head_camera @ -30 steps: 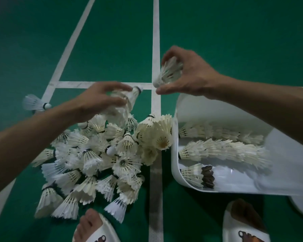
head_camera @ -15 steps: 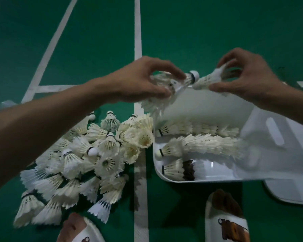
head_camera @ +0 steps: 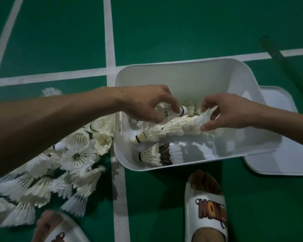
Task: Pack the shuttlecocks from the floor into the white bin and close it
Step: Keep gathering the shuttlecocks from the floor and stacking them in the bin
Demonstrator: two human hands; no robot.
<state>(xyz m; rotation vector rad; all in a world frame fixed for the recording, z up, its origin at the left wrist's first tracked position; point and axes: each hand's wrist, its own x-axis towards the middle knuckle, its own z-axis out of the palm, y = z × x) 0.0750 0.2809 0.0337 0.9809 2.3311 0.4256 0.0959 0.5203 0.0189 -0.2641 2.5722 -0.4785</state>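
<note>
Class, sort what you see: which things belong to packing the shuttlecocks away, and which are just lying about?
For the job: white bin; lid beside it; pile of shuttlecocks on the floor; stacked row in the bin, gripped by the right hand; single shuttlecock held by the left hand.
Lying about: dark stick; slippers.

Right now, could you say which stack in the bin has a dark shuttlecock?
The short stack against the near wall of the bin; others are all white.

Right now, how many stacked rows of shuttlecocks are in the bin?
3: a far row, partly hidden; a long middle row, held by the right hand; a short near row.
</note>
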